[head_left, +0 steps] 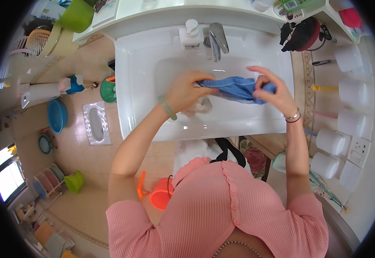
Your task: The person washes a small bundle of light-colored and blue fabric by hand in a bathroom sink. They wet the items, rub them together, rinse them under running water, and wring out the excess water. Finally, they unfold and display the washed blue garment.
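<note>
A blue cloth [235, 87] is stretched sideways over the white sink [153, 124]. My left hand [190, 90], wearing a green bangle, pinches the cloth's left end between thumb and fingers. The other end is bunched in my right hand [274, 91], whose index finger points outward; a silver bracelet circles that wrist. Below my left hand a pale, crumpled cloth [203, 106] lies in the basin, partly hidden by the hand. Behind the blue cloth rise a metal faucet [218, 41] and a white pump bottle [191, 36] on the sink's back ledge.
A hair dryer [310, 34] hangs right of the sink, and white cups [352, 92] line the right wall. A white shelf [174, 13] runs behind the basin. On the floor at left are a squat toilet [96, 124], a blue basin [57, 116] and an orange bucket [161, 193].
</note>
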Motion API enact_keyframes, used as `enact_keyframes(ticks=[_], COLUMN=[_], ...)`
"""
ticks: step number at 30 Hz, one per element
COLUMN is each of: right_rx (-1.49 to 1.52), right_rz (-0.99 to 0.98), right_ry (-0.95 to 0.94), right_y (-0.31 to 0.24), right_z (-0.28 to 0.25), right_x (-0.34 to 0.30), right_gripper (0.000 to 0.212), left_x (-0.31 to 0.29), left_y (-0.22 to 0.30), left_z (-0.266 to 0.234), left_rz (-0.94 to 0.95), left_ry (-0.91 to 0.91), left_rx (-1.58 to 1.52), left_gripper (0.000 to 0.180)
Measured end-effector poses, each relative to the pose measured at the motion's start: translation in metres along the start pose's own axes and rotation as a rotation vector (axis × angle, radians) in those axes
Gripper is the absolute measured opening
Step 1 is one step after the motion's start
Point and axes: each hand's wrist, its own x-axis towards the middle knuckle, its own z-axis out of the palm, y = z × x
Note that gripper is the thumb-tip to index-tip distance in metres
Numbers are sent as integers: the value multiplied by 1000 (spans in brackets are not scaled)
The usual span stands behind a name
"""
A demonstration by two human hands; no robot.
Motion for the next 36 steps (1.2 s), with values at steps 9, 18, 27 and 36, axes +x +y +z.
enact_keyframes(ticks=[9, 18, 27, 36], right_rx=[-239, 54, 154, -865], right_rz=[-187, -72, 5, -348], right_ry=[88, 79, -30, -39], right_y=[20, 0, 35, 14], right_z=[-1, -32, -26, 10], right_x=[-6, -15, -33, -32], right_gripper=[22, 27, 31, 23], left_x=[-35, -53, -66, -64], left_y=[33, 51, 26, -7], left_z=[-18, -40, -32, -45], left_rz=[49, 8, 102, 353], left_ry=[79, -79, -378, 85], left_rx=[457, 341, 374, 869], left_gripper=[19, 24, 25, 20])
